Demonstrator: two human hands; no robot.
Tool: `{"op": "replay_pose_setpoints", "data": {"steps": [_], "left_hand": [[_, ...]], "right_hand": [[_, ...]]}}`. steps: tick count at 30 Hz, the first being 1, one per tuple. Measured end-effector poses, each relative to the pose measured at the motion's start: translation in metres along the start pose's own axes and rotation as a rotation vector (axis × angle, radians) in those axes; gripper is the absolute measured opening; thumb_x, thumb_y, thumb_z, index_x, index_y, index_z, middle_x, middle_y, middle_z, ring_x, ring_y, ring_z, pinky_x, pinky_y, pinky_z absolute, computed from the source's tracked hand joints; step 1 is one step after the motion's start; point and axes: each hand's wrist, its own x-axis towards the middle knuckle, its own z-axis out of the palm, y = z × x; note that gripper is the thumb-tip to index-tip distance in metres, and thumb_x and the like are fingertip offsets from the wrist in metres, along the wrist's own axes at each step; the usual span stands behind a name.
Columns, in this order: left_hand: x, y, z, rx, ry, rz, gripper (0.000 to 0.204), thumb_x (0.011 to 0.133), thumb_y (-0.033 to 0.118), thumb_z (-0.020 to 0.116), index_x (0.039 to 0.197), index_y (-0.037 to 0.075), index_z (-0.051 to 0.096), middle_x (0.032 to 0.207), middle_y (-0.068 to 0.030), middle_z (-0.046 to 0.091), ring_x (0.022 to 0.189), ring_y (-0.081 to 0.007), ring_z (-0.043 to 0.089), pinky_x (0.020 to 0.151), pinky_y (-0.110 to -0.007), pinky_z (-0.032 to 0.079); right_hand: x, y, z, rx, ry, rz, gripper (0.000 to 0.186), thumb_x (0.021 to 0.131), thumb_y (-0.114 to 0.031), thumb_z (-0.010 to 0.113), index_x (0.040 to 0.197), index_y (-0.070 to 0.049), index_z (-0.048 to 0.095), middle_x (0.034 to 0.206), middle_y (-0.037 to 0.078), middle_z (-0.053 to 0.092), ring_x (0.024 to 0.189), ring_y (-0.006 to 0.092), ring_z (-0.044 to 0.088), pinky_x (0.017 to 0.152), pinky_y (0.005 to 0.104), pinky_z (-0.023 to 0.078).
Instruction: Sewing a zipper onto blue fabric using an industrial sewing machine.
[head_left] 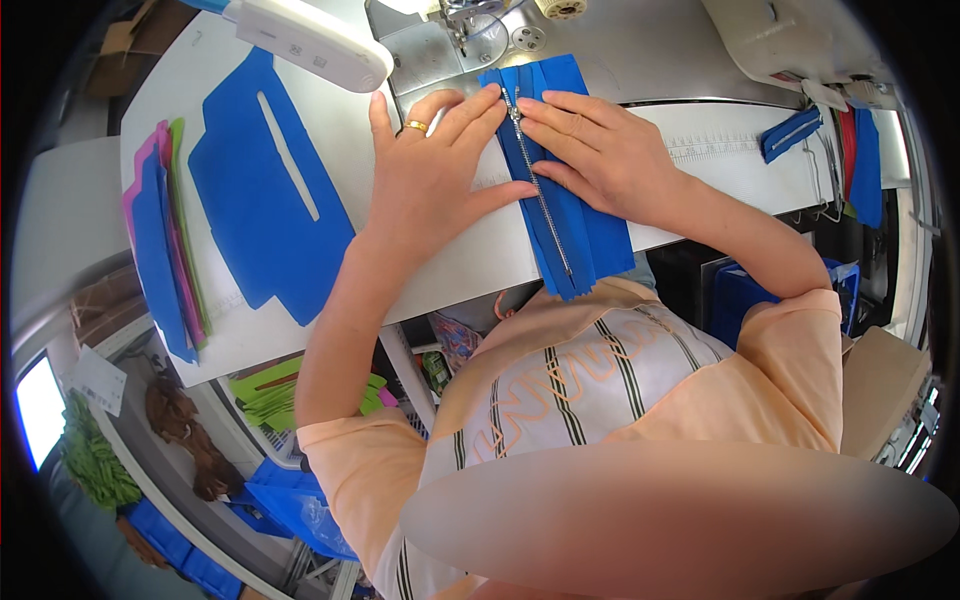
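Hands are laid flat and open on a blue zipper strip (570,200), which serves as the landmark for everything else. The left hand (430,170), a gold ring (415,126) worn on one finger, is pressed down just to the left of the zipper's metal teeth (540,190), its fingertips touching the blue tape near the top and its thumb stretched toward the teeth lower down. The right hand (600,150) is spread on the tape to the right of the teeth, fingers pointed leftward and nearly met by those of the left hand across the teeth. Nothing is gripped by either hand; the strip is only held down against the white counter (470,260).

The strip runs from the sewing machine's bed (440,55), beyond the fingertips, down to the near edge of the counter, over which its lower end hangs. Well to the left of the strip, a large blue fabric piece (250,200) with a long slit is spread on the counter, and farther left a stack of blue, pink and green cut pieces (165,240) is seen. Above that, a white lamp head (310,45) is set. Far to the right of the strip, a second short blue zipper piece (790,133) lies near the counter's edge.
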Motion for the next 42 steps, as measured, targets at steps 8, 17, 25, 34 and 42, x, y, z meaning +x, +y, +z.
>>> {"op": "replay_pose_setpoints", "data": {"steps": [8,17,25,34,42], "left_hand": [[-0.058,0.022,-0.063,0.055,-0.06,-0.306,0.058,0.074,0.038,0.077,0.123,0.009,0.061,0.134,-0.003,0.057,0.124,-0.026,0.05,0.107,-0.061,0.023],[-0.137,-0.009,-0.064,0.441,-0.099,-0.481,0.044,0.077,0.005,0.065,0.121,0.008,0.062,0.135,-0.0057,0.054,0.112,-0.0242,0.059,0.104,-0.053,0.034],[-0.138,0.002,-0.051,0.103,0.016,-0.344,0.06,0.067,-0.012,0.056,0.122,0.01,0.063,0.138,-0.0088,0.051,0.126,-0.0306,0.048,0.099,-0.048,0.038],[-0.167,0.023,-0.03,0.077,0.172,-0.24,0.053,0.066,-0.004,0.06,0.115,0.012,0.068,0.129,-0.0046,0.06,0.106,-0.0221,0.054,0.098,-0.043,0.033],[-0.164,0.087,-0.048,0.085,0.053,-0.112,0.024,0.079,0.01,0.067,0.102,0.015,0.07,0.113,-0.0015,0.068,0.105,-0.0187,0.061,0.112,-0.046,0.024]], "right_hand": [[0.0,-0.001,-0.002,0.073,-0.027,0.036,0.041,0.078,-0.02,0.075,0.115,-0.006,0.064,0.127,0.005,0.06,0.115,0.0232,0.057,0.09,0.0327,0.052],[0.003,-0.005,-0.002,-0.011,0.002,0.005,0.034,0.081,-0.026,0.071,0.11,-0.009,0.065,0.122,0.001,0.063,0.112,0.0196,0.059,0.085,0.0304,0.053],[-0.004,0.0,-0.004,0.006,-0.057,0.028,0.038,0.081,-0.017,0.072,0.117,-0.008,0.064,0.127,0.004,0.061,0.115,0.022,0.058,0.09,0.0316,0.051],[-0.046,0.024,-0.035,-0.132,-0.036,0.144,0.035,0.081,-0.019,0.072,0.114,-0.009,0.066,0.122,0.003,0.064,0.11,0.0205,0.061,0.086,0.0299,0.053],[-0.05,0.025,-0.034,-0.125,0.018,0.138,0.032,0.083,-0.021,0.07,0.112,-0.009,0.067,0.123,0.003,0.064,0.11,0.02,0.061,0.086,0.0298,0.053]]}}
